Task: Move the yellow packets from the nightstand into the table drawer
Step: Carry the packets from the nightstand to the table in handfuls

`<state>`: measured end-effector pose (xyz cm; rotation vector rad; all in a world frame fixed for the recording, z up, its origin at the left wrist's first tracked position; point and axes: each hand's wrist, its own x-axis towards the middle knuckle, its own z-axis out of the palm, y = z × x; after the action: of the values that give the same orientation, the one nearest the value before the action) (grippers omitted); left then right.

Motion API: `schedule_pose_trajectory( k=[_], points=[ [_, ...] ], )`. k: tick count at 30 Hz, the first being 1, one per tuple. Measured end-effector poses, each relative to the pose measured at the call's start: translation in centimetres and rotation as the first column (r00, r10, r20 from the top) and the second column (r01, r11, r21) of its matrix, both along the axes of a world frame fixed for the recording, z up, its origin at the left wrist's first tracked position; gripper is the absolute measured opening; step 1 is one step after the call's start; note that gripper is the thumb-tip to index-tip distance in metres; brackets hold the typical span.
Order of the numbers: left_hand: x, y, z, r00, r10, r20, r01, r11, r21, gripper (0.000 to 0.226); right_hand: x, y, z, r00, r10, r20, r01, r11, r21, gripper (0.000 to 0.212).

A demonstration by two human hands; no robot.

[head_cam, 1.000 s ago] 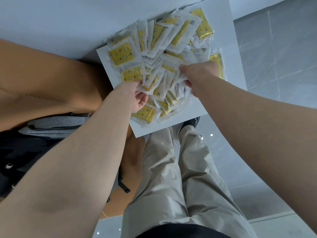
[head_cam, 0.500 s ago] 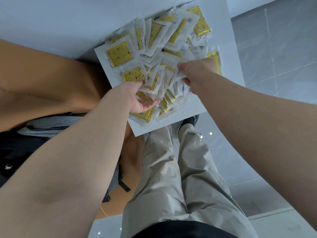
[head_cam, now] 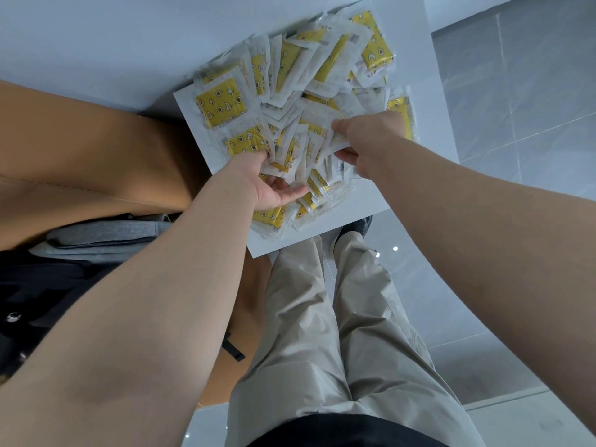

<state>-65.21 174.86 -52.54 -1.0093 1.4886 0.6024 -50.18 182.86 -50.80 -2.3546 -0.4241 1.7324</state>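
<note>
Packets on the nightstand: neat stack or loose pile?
Loose pile: the yellow packets overlap at all angles, fanned across the nightstand top. The right hand pinches a few.

A home bedroom: white nightstand [head_cam: 364, 204], tan upholstery [head_cam: 80, 150], grey floor tiles [head_cam: 516, 91].

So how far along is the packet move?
Done: nothing visible; yellow packets lie heaped on the nightstand, no drawer in view. In hand: right hand pinches a bunch, left hand lies palm-up, reaching into the heap. Left: carry everything to the drawer.
</note>
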Motion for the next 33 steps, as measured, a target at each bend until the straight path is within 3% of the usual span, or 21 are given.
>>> schedule_pose_trajectory(
  k=[7, 15, 20, 26, 33],
  points=[
    [0.7, 0.0, -0.7, 0.999, 0.006, 0.041, -0.005, 0.999, -0.042, 0.045, -0.1, 0.1, 0.0, 1.000, -0.001, 0.006, 0.001, 1.000, -0.005, 0.032],
    [1.0, -0.5, -0.8, 0.965, 0.261, -0.020, -0.261, 0.957, -0.127, 0.071, -0.2, 0.1, 0.1, 1.000, 0.002, 0.013, -0.002, 1.000, -0.012, 0.031],
    [1.1, -0.9, -0.6, 0.932, 0.360, 0.029, -0.350, 0.920, -0.176, 0.090, -0.2, 0.2, 0.2, 1.000, 0.010, 0.023, -0.010, 1.000, -0.007, 0.030],
    [1.2, -1.5, -0.3, 0.947, 0.319, 0.043, -0.315, 0.946, -0.082, 0.069, 0.1, 0.2, 0.0, 1.000, -0.002, 0.021, 0.002, 1.000, -0.014, 0.028],
    [2.7, -1.4, 0.2, 0.975, 0.224, -0.013, -0.224, 0.975, 0.002, 0.050, 0.3, -0.1, 0.1, 0.999, 0.036, 0.006, -0.036, 0.999, 0.009, 0.040]
  ],
)
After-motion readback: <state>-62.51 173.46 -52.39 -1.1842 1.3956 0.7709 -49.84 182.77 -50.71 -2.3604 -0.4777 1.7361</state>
